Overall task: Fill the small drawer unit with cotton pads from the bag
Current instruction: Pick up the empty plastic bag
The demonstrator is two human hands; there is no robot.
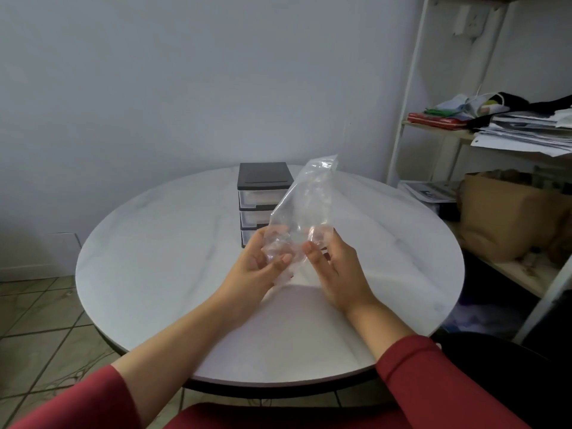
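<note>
A clear plastic bag stands upright above the table, held at its lower end by both hands. My left hand grips its bottom left with curled fingers. My right hand pinches its bottom right, thumb in front. The bag looks see-through, and I see no cotton pads in it. Behind the bag stands the small drawer unit, with a black top and three translucent drawers, all pushed in. White contents show through the top drawers. The bag hides the unit's lower right part.
Everything sits on a round white marble table by a plain wall. A white shelf rack at the right carries papers, cloth and a brown paper bag. Tiled floor lies at the left.
</note>
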